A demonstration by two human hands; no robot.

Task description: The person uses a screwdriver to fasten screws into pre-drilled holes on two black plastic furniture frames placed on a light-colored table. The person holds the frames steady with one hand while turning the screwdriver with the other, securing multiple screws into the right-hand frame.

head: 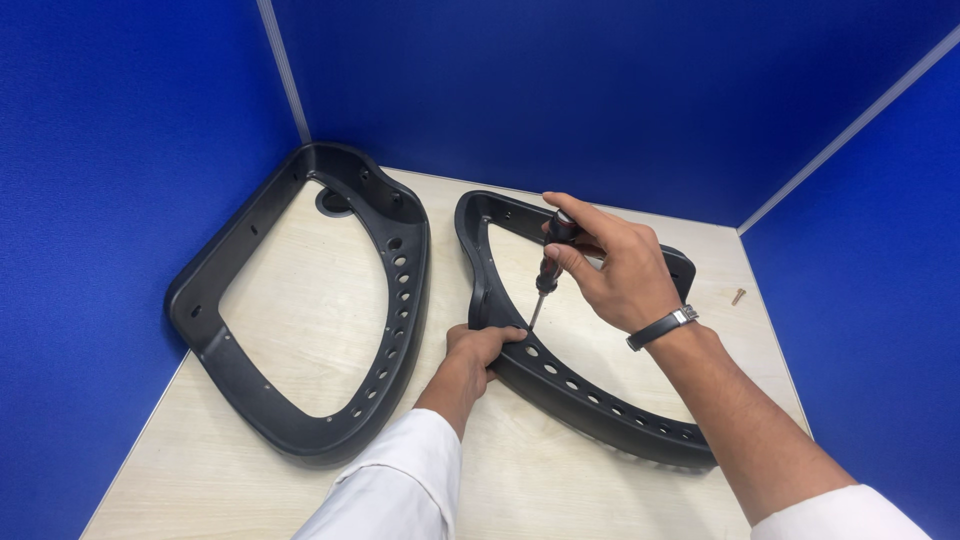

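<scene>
Screwdriver (549, 268) with a dark handle is standing nearly upright in the centre of the frame, its thin shaft reaching down to the inner edge of the right-hand black plastic frame (600, 405). The right hand (610, 268) is wrapping its fingers closed around the handle from above, and a dark wristwatch (661, 327) is sitting on that wrist. The left hand (483, 345) is lying just below the tool's tip, its fingers curled closed over the frame's rim and pressing on it; whether the tip is touching the frame cannot be told.

That frame is lying flat on the pale wooden worktop (300, 320), curving from the centre toward the lower right, with a row of round holes along its band. A second black frame (250, 400) of the same kind is lying at the left of the picture, near the first but apart from it. A small screw (738, 296) is resting on the worktop at the right edge, well apart from both hands. Blue partition walls (120, 150) are enclosing the worktop. White sleeves are covering both forearms at the bottom.
</scene>
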